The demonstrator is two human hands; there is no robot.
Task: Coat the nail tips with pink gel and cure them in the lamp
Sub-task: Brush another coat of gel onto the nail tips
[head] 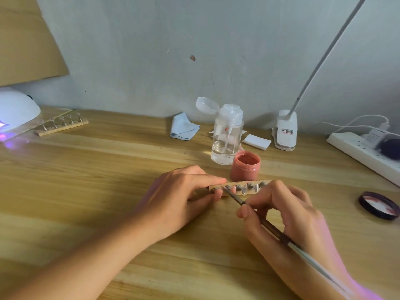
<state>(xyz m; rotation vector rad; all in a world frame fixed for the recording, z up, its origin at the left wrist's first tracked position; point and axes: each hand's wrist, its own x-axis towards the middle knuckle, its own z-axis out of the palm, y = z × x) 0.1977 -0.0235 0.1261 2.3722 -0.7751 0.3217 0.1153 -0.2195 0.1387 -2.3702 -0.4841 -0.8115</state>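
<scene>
A wooden strip (244, 188) with several nail tips on metal stands lies on the table in front of me. My left hand (184, 191) pinches its left end between forefinger and thumb. My right hand (285, 211) grips a thin brush (266, 224), whose tip touches a nail tip near the strip's left end. An open jar of pink gel (245, 166) stands just behind the strip. The white curing lamp (15, 111) glows violet at the far left edge.
A second wooden strip with stands (62, 126) lies by the lamp. A clear pump bottle (227, 135), blue cloth (184, 128), white pads (256, 141) and a desk-lamp clip (285, 131) sit at the back. The jar's lid (378, 205) and a power strip (363, 154) are at right.
</scene>
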